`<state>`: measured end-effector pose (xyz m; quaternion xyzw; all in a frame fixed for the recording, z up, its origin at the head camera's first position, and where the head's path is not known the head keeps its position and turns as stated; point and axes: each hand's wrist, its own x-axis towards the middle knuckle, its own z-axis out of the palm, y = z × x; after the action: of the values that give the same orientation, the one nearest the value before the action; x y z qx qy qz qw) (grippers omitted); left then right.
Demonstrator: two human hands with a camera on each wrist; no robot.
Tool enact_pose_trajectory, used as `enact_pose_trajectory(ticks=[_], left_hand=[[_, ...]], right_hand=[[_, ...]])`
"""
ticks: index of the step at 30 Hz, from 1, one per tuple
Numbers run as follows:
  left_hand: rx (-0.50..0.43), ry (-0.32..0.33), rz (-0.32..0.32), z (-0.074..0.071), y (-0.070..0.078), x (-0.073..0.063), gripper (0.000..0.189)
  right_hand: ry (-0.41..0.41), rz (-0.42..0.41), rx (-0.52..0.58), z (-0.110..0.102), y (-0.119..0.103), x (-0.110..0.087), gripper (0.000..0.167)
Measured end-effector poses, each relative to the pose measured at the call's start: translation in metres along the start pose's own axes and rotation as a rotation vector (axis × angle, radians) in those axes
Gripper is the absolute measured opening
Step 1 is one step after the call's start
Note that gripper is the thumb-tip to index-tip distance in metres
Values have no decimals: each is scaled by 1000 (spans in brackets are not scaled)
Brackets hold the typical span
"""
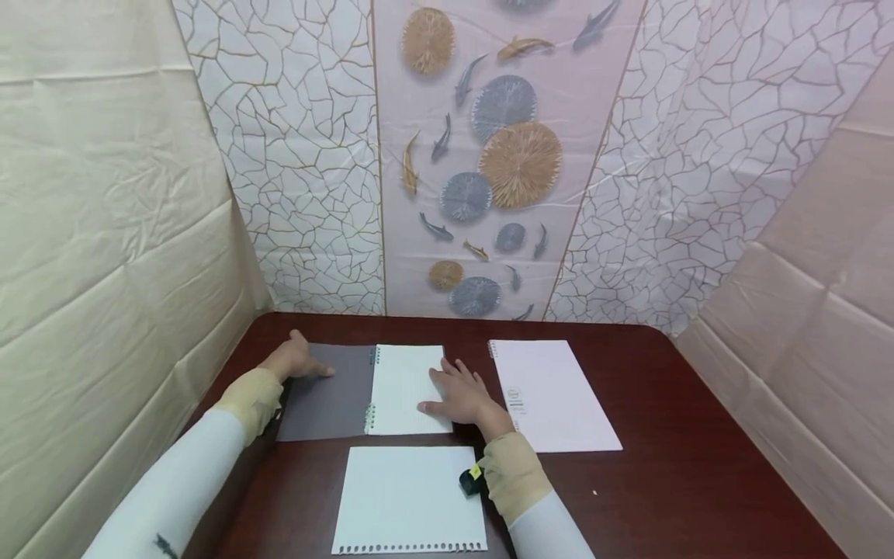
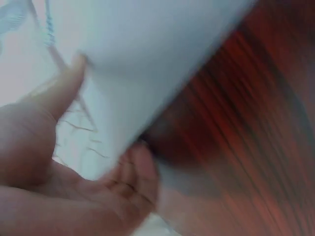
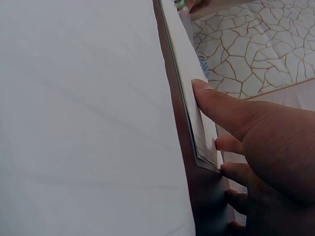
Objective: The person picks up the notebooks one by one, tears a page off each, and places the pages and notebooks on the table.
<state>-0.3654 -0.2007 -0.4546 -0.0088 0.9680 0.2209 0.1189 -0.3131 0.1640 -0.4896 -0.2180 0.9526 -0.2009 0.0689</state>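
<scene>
An open spiral notebook lies on the dark red table, with its grey cover (image 1: 328, 404) at left and a white page (image 1: 405, 388) at right. My left hand (image 1: 293, 359) holds the cover's outer far corner; in the left wrist view the thumb (image 2: 69, 88) lies over the cover and curled fingers (image 2: 133, 172) meet its edge. On the page's right edge rests my right hand (image 1: 462, 394), fingers spread. The right wrist view shows its thumb (image 3: 216, 103) on the page and its other fingertips along the edge. The left wrist view is blurred.
A loose sheet (image 1: 412, 497) with punched holes along its near edge lies in front of the notebook. At right is another white spiral pad (image 1: 552, 396) with a printed label. Patterned cloth (image 1: 314, 155) hangs behind the table (image 1: 670, 481).
</scene>
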Motion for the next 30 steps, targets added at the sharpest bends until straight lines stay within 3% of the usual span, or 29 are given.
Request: enact_pose_trajectory(ticks=[3,10,18,21,26,30], left_hand=[[-15,-34,-23,-4,-1,-11,113],[-200,-124,-28,-7,-12,-32,76],[-203,-192,42,-12,-11,-54,40],[-164,-175,81,-15,-8,-60,49],[-109,-131,126,-21,2,-68,92],[-72,-101,151,-25,12,-74,93]], right_hand=[[-10,7,-18,-1,-3,-1,83],[-17,22,-39,-1,-3,1,83],[-14,21,-40,-2,-2,0,84],[-14,20,-29,-2,-3,-1,84],[-10,16,-13,-2,-4,-2,83],[-12,13,-16,-2,-5,-2,83]])
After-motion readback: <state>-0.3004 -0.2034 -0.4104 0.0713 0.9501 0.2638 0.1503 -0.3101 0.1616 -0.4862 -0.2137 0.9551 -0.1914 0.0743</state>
